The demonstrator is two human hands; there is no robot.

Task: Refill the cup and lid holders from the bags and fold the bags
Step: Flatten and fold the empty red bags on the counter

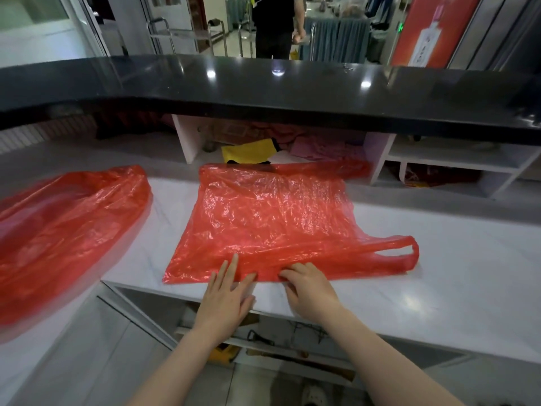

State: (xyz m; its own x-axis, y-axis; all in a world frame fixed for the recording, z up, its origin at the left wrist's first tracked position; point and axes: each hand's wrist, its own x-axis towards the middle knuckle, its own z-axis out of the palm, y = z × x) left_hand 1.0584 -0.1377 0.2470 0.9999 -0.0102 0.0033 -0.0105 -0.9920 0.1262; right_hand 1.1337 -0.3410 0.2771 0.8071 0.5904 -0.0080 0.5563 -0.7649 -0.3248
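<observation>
A red plastic bag lies spread flat on the white marble counter, its handle loops pointing right. My left hand rests flat with fingers spread on the bag's near edge. My right hand pinches that same near edge with curled fingers. A second red plastic bag lies crumpled and puffed up at the left of the counter, untouched. No cups, lids or holders are in view.
A raised black countertop runs across behind the work surface, with shelves holding a yellow cloth beneath it. Open shelving with tools sits under the counter's near edge. A person in black stands beyond the black countertop.
</observation>
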